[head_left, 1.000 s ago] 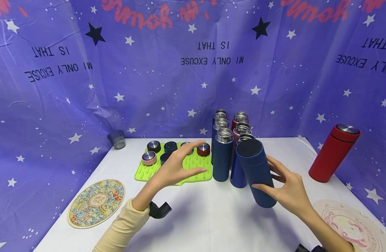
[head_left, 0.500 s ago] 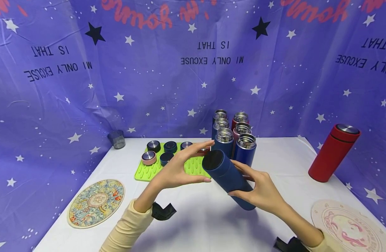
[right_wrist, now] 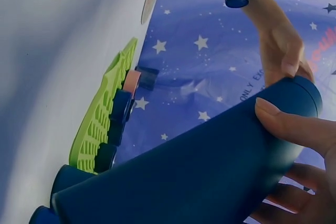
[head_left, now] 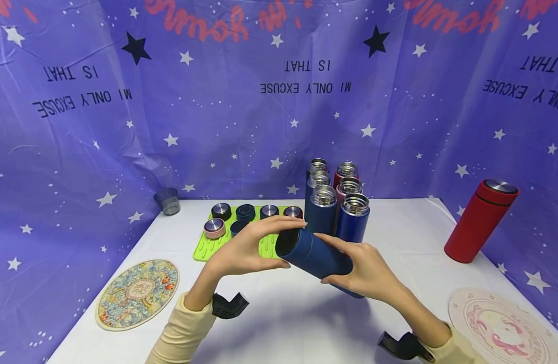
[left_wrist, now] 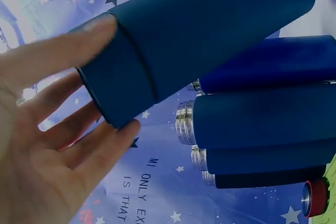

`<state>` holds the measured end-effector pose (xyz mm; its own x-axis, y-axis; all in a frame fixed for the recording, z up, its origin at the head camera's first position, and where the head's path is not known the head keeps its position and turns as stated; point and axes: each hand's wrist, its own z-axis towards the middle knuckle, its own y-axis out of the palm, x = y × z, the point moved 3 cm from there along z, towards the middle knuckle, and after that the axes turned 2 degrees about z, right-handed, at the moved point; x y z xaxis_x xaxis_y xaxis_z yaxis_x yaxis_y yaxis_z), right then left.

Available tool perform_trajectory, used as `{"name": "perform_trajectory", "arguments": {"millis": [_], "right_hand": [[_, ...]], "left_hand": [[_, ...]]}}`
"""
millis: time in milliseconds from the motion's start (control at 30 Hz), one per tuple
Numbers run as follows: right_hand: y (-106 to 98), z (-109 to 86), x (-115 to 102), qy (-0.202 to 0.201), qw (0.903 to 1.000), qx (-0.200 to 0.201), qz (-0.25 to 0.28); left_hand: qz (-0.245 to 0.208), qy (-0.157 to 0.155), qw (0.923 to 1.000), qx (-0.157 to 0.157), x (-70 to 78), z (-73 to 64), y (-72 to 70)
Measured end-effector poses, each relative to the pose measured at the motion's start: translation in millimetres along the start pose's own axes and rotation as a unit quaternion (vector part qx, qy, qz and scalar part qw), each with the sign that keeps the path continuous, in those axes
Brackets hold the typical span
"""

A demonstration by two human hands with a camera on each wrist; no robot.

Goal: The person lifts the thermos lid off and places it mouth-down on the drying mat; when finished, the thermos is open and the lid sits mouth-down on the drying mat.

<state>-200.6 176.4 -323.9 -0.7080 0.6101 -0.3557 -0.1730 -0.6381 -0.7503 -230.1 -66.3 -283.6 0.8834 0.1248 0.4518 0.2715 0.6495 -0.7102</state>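
Note:
A dark blue thermos bottle [head_left: 326, 258] is held in the air above the table, tilted with its capped end to the left. My right hand [head_left: 372, 270] grips its body, thumb on the near side and fingers behind. My left hand [head_left: 240, 247] is curved around the lid [left_wrist: 118, 72], the thumb lying over it and the fingers on the far side. The lid sits on the bottle with a thin seam showing. Behind stand several lidless bottles, among them a bright blue one [head_left: 353, 222] and a dark blue one [head_left: 323, 212].
Several loose lids, such as a pink one [head_left: 214, 228], lie on a green mat [head_left: 205, 250] at the back left. A capped red bottle [head_left: 479, 222] stands at right. Round mats [head_left: 137, 293] lie on both sides. A dark clear cup [head_left: 168, 202] sits at the back-left edge.
My right hand has brought the thermos bottle leftward from beside the standing bottles and tipped it further over. Its lid is now between the left thumb and fingers.

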Motion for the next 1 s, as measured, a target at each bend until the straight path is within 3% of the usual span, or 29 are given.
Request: {"name": "perform_trajectory", "arguments": {"millis": [200, 467, 633, 867, 1000], "right_hand": [[-0.4, -0.9, 2.1, 0.008, 0.9995, -0.028, 0.008], [1.6, 2.1, 18.0, 0.003, 0.9888, -0.060, 0.137], [0.8, 1.6, 22.4, 0.022, 0.9828, -0.067, 0.171], [-3.2, -1.4, 12.0, 0.006, 0.9897, -0.052, 0.133], [-6.7, -2.6, 3.4, -0.025, 0.9961, -0.018, 0.083]], "left_hand": [[0.027, 0.006, 0.9996, -0.008, -0.5, 0.1, 3.3], [0.042, 0.066, 0.9963, 0.034, 0.4, 3.2, 3.8], [0.028, 0.064, 0.9967, 0.042, 0.7, 3.3, 3.4], [-0.004, 0.032, 0.9984, 0.047, -1.8, -1.1, 0.3], [-0.010, 0.008, 0.9970, 0.076, -2.4, -2.1, 1.4]]}}
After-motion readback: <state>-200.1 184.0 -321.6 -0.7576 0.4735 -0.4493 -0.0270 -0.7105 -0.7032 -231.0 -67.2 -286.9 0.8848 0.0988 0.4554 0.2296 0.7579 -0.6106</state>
